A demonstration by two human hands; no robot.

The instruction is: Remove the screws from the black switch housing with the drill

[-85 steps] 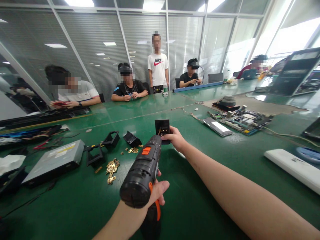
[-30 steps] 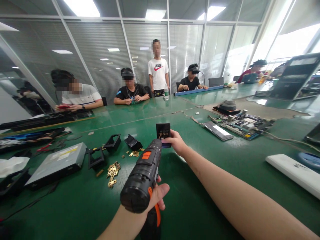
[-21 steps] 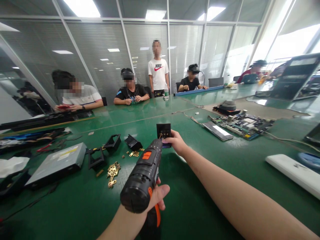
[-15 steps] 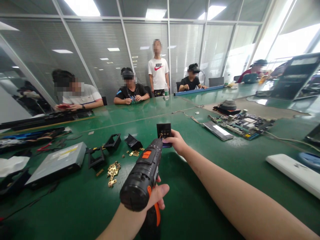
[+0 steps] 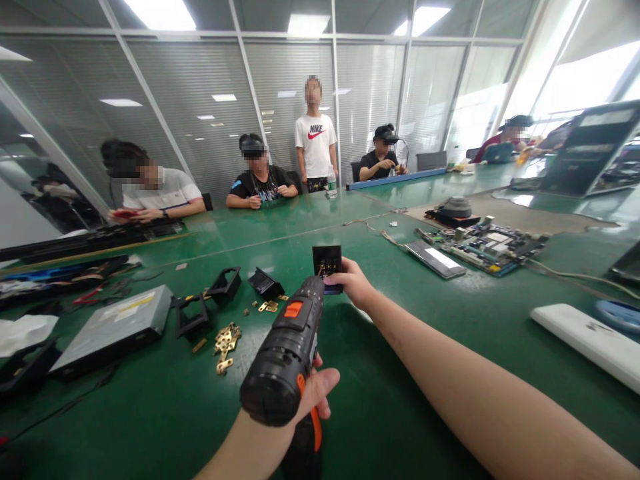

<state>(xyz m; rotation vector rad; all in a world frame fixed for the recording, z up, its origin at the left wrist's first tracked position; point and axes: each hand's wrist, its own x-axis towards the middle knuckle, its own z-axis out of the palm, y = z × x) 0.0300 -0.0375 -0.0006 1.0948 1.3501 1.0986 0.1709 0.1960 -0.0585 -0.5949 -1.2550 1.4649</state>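
Note:
My left hand [image 5: 317, 393] is wrapped round the handle of a black and orange cordless drill [image 5: 285, 353]. The drill points away from me, its front end up against a small black plastic housing [image 5: 327, 255]. My right hand [image 5: 354, 283] grips that housing by its right side, thumb on the near face. Brass-coloured pieces show inside the housing; the bit's exact contact point is hidden behind the chuck. Left of the drill lie a heap of brass plates [image 5: 227, 343], a few more brass pieces [image 5: 270, 306] and black plastic frames [image 5: 224, 285].
A metal disc drive [image 5: 117, 327] lies at the left. On the right are a circuit board [image 5: 495, 243], a grey flat device [image 5: 434, 259] and a white long object [image 5: 585, 340]. Several people sit or stand across the green table [image 5: 400, 353].
My hands, the drill and the housing hold nearly the same position; the view has shifted slightly. Across the table, the seated person at the back right has raised their hands.

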